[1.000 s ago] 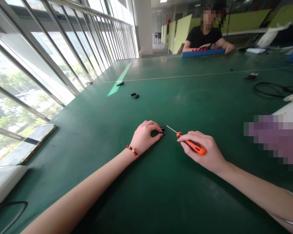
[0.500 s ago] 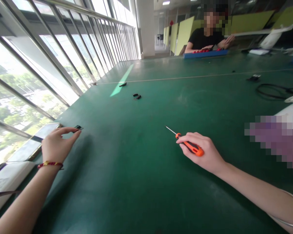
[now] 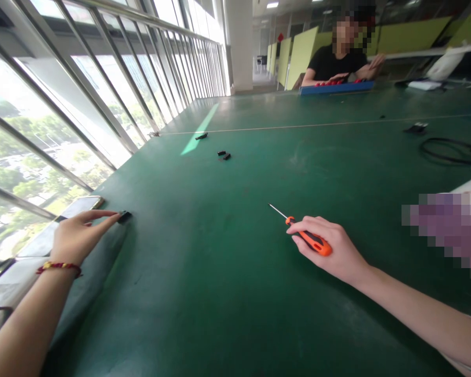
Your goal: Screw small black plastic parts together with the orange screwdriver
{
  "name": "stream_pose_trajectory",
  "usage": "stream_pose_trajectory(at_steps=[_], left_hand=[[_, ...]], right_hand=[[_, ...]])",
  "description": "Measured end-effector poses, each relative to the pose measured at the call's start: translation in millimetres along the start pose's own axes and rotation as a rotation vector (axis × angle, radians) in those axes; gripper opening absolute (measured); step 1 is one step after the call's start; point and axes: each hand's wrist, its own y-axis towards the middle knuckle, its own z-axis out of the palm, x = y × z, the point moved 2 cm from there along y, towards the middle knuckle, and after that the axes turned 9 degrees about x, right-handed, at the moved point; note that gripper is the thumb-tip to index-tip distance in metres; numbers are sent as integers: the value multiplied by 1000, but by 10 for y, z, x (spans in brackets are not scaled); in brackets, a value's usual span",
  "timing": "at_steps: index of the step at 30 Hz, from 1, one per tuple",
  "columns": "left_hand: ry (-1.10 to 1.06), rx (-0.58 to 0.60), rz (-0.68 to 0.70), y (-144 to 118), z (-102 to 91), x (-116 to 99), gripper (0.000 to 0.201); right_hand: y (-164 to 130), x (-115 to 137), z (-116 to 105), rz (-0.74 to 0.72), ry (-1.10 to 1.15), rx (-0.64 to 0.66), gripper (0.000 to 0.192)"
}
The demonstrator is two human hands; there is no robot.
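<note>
L hand (image 3: 78, 235): thumb + fingertips pinched on 1 small blk part (image 3: 124, 216), left side of table (image 3: 220, 251). R hand (image 3: 332, 246) wrapped round 1 screwdriver (image 3: 313, 241), long axis fwd-left — part's left of tip, well apart.

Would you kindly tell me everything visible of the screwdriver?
The screwdriver has a slim, metallic-looking shaft and an orange-and-black handle that looks like plastic or rubber. The right hand grips the handle, partly covering it. The shaft slants forward and left over the green table; whether the tip touches is unclear.
</note>
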Motion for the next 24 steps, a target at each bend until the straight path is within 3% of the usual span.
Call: stream_pose_trajectory(at_steps=[3,5,13,24], left_hand=[[-106,-51,-26,0,-7,34,47],[-134,-21,-45,-1,10,39,48],[-143,57,-37,6,64,16,50],[-122,50,-9,-31,29,1,46]], right_hand=[[-2,-2,6,-3,-5,2,11],[-1,9,9,-11,-12,0,11],[-9,72,54,-43,-34,39,10],[-4,67,59,-17,-39,77,10]])
